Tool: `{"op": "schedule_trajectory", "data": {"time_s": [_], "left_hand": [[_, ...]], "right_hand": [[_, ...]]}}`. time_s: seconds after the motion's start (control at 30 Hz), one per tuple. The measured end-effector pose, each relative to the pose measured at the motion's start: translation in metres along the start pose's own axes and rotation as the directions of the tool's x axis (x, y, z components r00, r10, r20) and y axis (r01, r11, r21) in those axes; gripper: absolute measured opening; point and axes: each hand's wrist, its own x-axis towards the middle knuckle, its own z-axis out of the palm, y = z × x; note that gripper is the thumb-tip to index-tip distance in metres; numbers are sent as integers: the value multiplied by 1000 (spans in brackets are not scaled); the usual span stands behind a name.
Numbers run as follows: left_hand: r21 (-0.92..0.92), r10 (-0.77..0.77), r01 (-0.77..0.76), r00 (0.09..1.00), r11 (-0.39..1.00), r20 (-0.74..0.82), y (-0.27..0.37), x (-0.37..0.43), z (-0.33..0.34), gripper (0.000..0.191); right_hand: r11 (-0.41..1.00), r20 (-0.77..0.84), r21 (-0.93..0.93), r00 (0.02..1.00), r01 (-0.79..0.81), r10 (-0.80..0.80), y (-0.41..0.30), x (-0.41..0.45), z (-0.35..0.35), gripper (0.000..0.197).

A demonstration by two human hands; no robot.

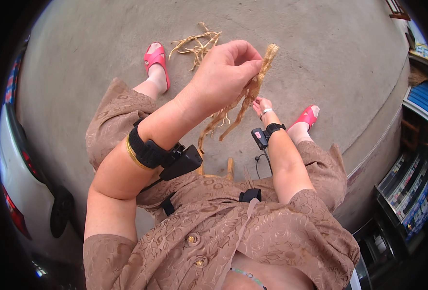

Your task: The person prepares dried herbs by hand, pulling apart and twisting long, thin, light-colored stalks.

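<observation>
My left hand (pixel 235 67) is raised high before me. Its thumb and fingers pinch a tan, dried fibrous root or plant strip (pixel 259 81) near the upper end, and several browned tails hang from it down to the left. Beyond and below it, my right hand (pixel 262 105) is close to the hanging piece, with its fingers bent; whether it grips a strand cannot be told. A loose tangle of similar pale, dried strands (pixel 199 41) lies on the concrete floor, beside my left foot. More thin pale strands (pixel 225 119) show behind the hanging tails.
My feet in pink sandals (pixel 157 58) stand apart on the concrete floor (pixel 326 47). Wooden legs (pixel 230 168) of a small piece of furniture show between my knees. A white car (pixel 29 163) is at the left. Shelves of small goods (pixel 409 195) stand at the right. Black devices are strapped to both forearms.
</observation>
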Motion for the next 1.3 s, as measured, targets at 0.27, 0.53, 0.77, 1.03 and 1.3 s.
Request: {"op": "schedule_trajectory", "data": {"time_s": [0.27, 0.53, 0.77, 1.03, 1.3], "left_hand": [[43, 64, -64, 998, 997, 2, -6, 4, 1, 18], [27, 41, -42, 998, 999, 37, -3, 6, 1, 9], [-281, -86, 149, 971, 948, 224, 1, -2, 9, 5], [-22, 63, -62, 994, 998, 91, -11, 3, 31, 13], [-118, 71, -59, 993, 991, 99, -15, 6, 36, 12]], "right_hand": [[999, 29, 42, 999, -29, 27, -6, 5, -6, 25], [998, 161, 30, 986, -58, 52, -51, -77, 3, 39], [921, 594, 67, 727, 383, -346, -150, -233, 45, 22], [649, 684, -125, 539, 751, -492, -158, -392, 40, 16], [701, 569, -100, 619, 706, -542, -159, -375, 39, 24]]}}
